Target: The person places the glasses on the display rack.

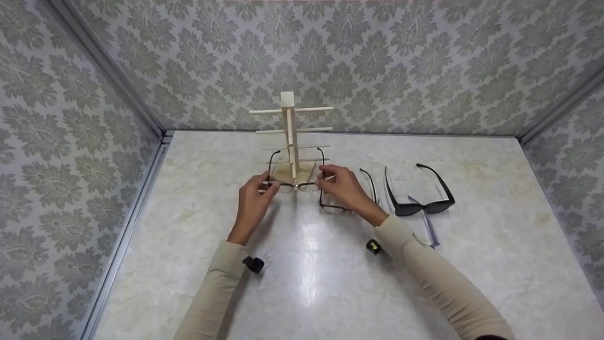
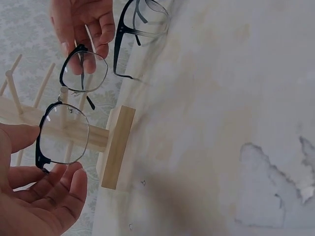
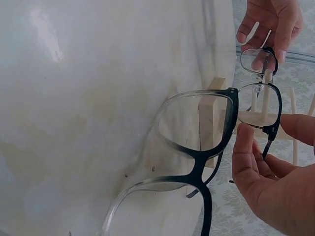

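Both hands hold one pair of eyeglasses (image 2: 66, 132) with black upper rims and thin lower rims, one hand at each side. My left hand (image 1: 253, 196) pinches the left hinge area between thumb and fingers. At the opposite hinge, my right hand (image 1: 346, 186) grips the frame and temple. The bridge is at a front peg of the wooden display stand (image 1: 290, 137); in the right wrist view the peg (image 3: 267, 98) shows by the bridge. The temples point back toward the stand on either side of its post. Fingers partly cover the rims.
Another pair of eyeglasses (image 3: 199, 167), black fading to clear, lies on the table, partly behind my right hand and wrist in the head view. Farther right are black sunglasses (image 1: 424, 208) and a pale lavender strip-like thing (image 1: 432, 231). A patterned wall (image 1: 311, 61) rises behind the stand.
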A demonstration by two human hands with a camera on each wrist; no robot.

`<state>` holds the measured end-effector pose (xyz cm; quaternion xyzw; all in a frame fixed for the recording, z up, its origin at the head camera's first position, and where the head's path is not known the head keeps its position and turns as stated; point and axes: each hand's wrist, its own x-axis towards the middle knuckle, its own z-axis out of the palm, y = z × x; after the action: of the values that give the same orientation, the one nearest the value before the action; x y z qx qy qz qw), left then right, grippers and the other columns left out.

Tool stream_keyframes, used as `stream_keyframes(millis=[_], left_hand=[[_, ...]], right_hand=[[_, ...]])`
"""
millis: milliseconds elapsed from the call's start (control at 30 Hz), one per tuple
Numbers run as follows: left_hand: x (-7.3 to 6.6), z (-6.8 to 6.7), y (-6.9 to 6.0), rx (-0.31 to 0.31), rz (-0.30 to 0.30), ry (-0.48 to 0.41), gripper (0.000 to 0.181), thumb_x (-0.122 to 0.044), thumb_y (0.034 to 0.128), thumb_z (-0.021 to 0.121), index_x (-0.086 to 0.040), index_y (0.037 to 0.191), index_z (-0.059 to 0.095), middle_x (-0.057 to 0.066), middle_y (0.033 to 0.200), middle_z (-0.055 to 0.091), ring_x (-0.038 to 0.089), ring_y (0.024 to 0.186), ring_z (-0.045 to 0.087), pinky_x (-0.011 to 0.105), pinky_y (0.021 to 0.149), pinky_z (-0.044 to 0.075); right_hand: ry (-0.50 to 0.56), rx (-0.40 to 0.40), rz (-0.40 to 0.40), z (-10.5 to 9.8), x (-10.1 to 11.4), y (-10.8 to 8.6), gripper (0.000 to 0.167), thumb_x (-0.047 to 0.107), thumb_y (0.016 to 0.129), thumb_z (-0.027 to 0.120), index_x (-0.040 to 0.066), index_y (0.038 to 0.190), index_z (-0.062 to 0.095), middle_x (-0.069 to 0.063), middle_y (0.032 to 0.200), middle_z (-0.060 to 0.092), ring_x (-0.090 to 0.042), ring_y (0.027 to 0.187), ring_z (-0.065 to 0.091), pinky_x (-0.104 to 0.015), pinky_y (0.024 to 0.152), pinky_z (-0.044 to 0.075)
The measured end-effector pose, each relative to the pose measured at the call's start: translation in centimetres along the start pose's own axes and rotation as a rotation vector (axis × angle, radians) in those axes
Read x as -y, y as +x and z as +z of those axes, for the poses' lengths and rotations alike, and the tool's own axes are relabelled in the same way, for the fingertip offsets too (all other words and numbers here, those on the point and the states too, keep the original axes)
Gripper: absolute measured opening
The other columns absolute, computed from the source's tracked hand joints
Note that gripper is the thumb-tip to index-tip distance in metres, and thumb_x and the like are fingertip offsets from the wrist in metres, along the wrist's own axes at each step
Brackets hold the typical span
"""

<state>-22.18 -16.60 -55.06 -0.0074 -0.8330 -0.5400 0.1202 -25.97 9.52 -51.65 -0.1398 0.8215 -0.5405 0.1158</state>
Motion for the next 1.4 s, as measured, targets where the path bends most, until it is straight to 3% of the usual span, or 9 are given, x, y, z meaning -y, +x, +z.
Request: stream_keyframes(millis=[133, 300, 467, 600, 833, 1000, 1233, 1400], left_hand=[[-0.1, 0.1, -0.1, -0.005, 0.001, -0.013, 0.048, -0.009, 0.1040, 0.077, 0.011, 0.146, 0.064, 0.023, 0.123, 0.074, 0.032, 0.104, 0.074, 0.049, 0.094, 0.063], [-0.2, 0.2, -0.2, 0.005, -0.004, -0.038, 0.048, -0.011, 0.1051, 0.077, 0.008, 0.147, 0.064, 0.023, 0.126, 0.073, 0.031, 0.105, 0.074, 0.049, 0.094, 0.063], [0.0, 0.0, -1.0, 0.019, -0.019, -0.063, 0.055, -0.019, 0.1074, 0.075, 0.004, 0.155, 0.058, 0.024, 0.134, 0.069, 0.030, 0.109, 0.072, 0.047, 0.092, 0.062], [0.2, -0.7, -2.0, 0.010, -0.023, -0.040, 0.057, -0.022, 0.1081, 0.075, 0.002, 0.157, 0.057, 0.021, 0.136, 0.067, 0.030, 0.111, 0.071, 0.047, 0.092, 0.062], [0.1, -1.4, -3.4, -0.010, -0.045, -0.014, 0.052, -0.017, 0.1064, 0.076, 0.003, 0.152, 0.061, 0.019, 0.131, 0.070, 0.030, 0.112, 0.072, 0.049, 0.093, 0.062], [-0.2, -1.3, -4.3, -0.004, -0.015, -0.025, 0.047, -0.016, 0.1056, 0.077, 0.002, 0.147, 0.064, 0.021, 0.130, 0.070, 0.030, 0.112, 0.072, 0.048, 0.091, 0.063], [-0.4, -0.9, -5.3, 0.004, 0.018, 0.002, 0.040, -0.013, 0.1044, 0.078, 0.002, 0.140, 0.069, 0.016, 0.126, 0.073, 0.030, 0.112, 0.072, 0.049, 0.090, 0.063], [-0.6, -0.5, -6.0, 0.022, 0.035, -0.002, 0.038, -0.011, 0.1032, 0.080, 0.003, 0.137, 0.071, 0.019, 0.123, 0.074, 0.031, 0.110, 0.072, 0.049, 0.089, 0.063]], right_hand=[[-0.003, 0.006, -0.001, -0.1, -0.2, 0.0, 0.055, 0.015, 0.107, 0.070, -0.008, 0.155, 0.057, -0.016, 0.127, 0.073, -0.028, 0.106, 0.077, -0.041, 0.088, 0.065], [0.005, 0.014, -0.011, -0.4, -0.2, -0.1, 0.055, 0.016, 0.109, 0.069, -0.008, 0.155, 0.056, -0.019, 0.130, 0.073, -0.032, 0.108, 0.077, -0.047, 0.091, 0.065], [-0.039, -0.017, -0.027, -1.1, -0.1, -0.9, 0.052, 0.020, 0.112, 0.066, -0.004, 0.157, 0.056, -0.021, 0.130, 0.074, -0.035, 0.111, 0.076, -0.048, 0.093, 0.063], [-0.096, -0.059, -0.036, -2.0, 0.2, -1.8, 0.051, 0.023, 0.112, 0.067, -0.002, 0.156, 0.058, -0.018, 0.130, 0.074, -0.035, 0.115, 0.074, -0.049, 0.095, 0.062], [-0.095, -0.052, -0.043, -3.3, 0.4, -4.1, 0.050, 0.025, 0.113, 0.066, -0.001, 0.155, 0.059, -0.021, 0.139, 0.069, -0.036, 0.122, 0.071, -0.053, 0.104, 0.059], [-0.077, -0.068, -0.040, -4.2, 0.3, -5.5, 0.046, 0.024, 0.112, 0.068, 0.000, 0.151, 0.063, -0.019, 0.137, 0.071, -0.035, 0.122, 0.071, -0.052, 0.102, 0.060], [-0.057, -0.074, -0.062, -5.2, -0.2, -7.8, 0.047, 0.022, 0.112, 0.069, -0.003, 0.150, 0.062, -0.025, 0.142, 0.068, -0.037, 0.128, 0.068, -0.054, 0.112, 0.054], [-0.072, -0.096, -0.045, -5.9, -0.6, -9.3, 0.045, 0.021, 0.111, 0.069, -0.001, 0.150, 0.064, -0.020, 0.144, 0.068, -0.034, 0.129, 0.066, -0.051, 0.111, 0.055]])
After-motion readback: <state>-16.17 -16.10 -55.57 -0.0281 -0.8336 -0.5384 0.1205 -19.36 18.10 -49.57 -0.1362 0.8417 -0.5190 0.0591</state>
